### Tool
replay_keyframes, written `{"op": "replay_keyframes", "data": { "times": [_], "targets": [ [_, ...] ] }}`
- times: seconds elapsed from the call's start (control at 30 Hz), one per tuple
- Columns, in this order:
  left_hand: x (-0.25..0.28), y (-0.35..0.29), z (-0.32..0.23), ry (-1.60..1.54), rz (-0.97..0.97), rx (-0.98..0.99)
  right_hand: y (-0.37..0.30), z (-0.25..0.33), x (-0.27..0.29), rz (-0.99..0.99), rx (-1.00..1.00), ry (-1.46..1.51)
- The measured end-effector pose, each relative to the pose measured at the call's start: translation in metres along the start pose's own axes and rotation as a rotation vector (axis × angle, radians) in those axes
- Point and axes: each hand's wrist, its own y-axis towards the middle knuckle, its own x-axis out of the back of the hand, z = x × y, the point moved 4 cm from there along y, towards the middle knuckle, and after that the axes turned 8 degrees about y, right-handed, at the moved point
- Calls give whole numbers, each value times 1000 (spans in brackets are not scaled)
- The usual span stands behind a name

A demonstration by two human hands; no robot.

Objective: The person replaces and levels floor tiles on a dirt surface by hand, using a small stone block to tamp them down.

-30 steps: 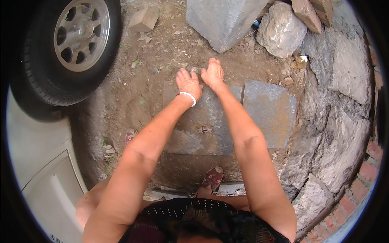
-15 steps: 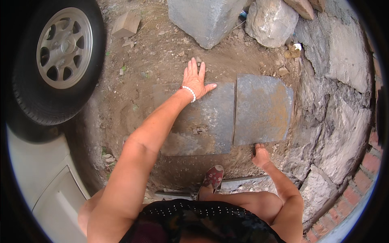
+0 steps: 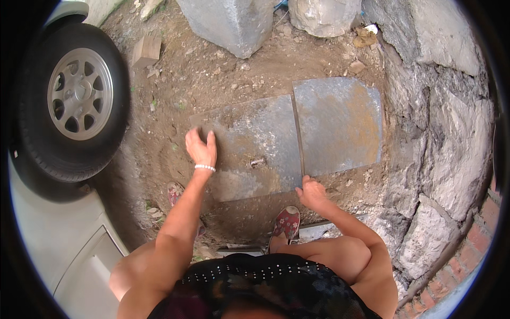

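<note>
Two flat grey metal plates with rust stains lie side by side on the dirt, a narrow gap between them. Set into the left metal plate [image 3: 249, 133] is a small piece of hardware or slot [image 3: 257, 162]. My left hand [image 3: 201, 149], with a white bead bracelet [image 3: 205, 168] at the wrist, rests at that plate's left edge, thumb apart from the bent fingers. At its near right corner, beside the right metal plate [image 3: 340, 122], my right hand [image 3: 313, 192] has its fingers curled in on the edge. The fingertips' undersides are hidden.
A vehicle wheel [image 3: 79, 95] and pale body panel [image 3: 79, 234] stand at left. Large rocks [image 3: 228, 24] lie at the far side, with a wooden block [image 3: 146, 50] nearby. A rough stone wall [image 3: 446, 143] bounds the right. My flowered shoes [image 3: 287, 220] are close to the near edge.
My left hand has drawn back from the left plate's far edge to its left edge. My right hand has shifted left from the right plate's near edge to the gap. The view has shifted.
</note>
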Motion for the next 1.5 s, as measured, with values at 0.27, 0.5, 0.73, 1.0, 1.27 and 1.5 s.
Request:
{"op": "replay_keyframes", "data": {
  "times": [0.27,0.5,0.73,1.0,1.27,1.5],
  "targets": [
    [0,-3,36,-231,-40,325,9,-36,-58,45,-473,726],
    [-3,55,15,-169,89,753,14,-19,-62,12,-854,1667],
    [-21,59,14,-504,88,1031,8,-18,-55,-131,-778,1651],
    [-12,74,-8,-416,73,984,15,-14,-52,-241,-668,1767],
    [-10,86,-13,-173,36,761,23,0,-54,-307,-602,1818],
    [-11,76,-5,145,29,611,26,-2,-55,-386,-532,1826]
  ]
}}
